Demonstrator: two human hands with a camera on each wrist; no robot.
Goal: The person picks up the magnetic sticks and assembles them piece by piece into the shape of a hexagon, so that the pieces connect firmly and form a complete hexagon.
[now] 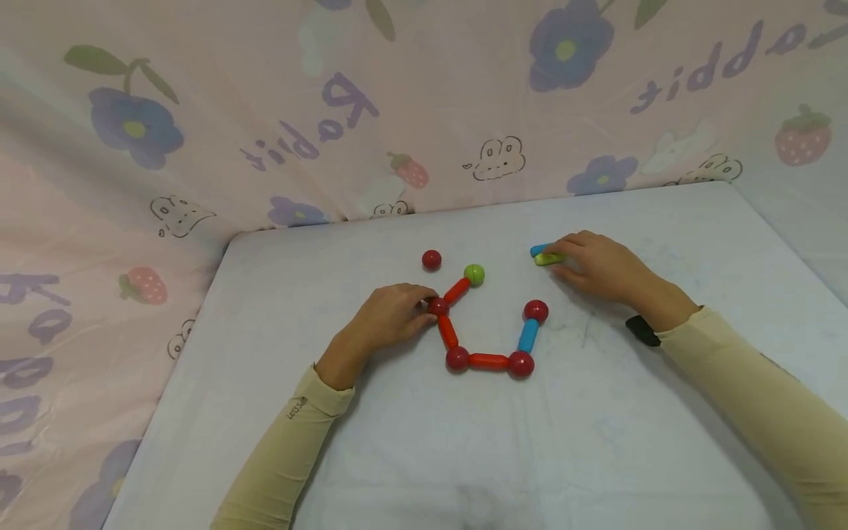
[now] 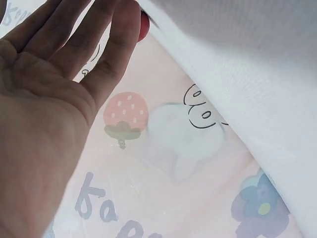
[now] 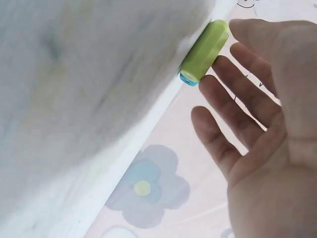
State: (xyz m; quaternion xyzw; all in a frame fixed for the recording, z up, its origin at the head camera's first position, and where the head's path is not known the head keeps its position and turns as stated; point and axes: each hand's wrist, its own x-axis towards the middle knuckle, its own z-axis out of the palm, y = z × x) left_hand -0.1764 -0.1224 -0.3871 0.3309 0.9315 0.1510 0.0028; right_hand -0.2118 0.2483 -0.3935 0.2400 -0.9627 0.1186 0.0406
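In the head view my left hand (image 1: 392, 316) holds a red ball (image 1: 438, 307) between thumb and fingers, at the left corner of a chain of balls and rods. A red rod (image 1: 457, 291) leads from it to a green ball (image 1: 474, 274). Another red rod (image 1: 448, 333) runs down to a lower red ball (image 1: 457, 359). My right hand (image 1: 599, 266) reaches to a green rod (image 1: 548, 259) and a blue rod (image 1: 539, 250) lying side by side. Its fingertips are right at the green rod (image 3: 205, 52) in the right wrist view, fingers loosely extended.
The chain continues through a red rod (image 1: 489, 361) to a red ball (image 1: 521, 364), then up a blue rod (image 1: 528, 336) to another red ball (image 1: 536, 311). A loose red ball (image 1: 432, 260) lies behind. Patterned cloth (image 1: 444, 103) borders the white table (image 1: 424, 449).
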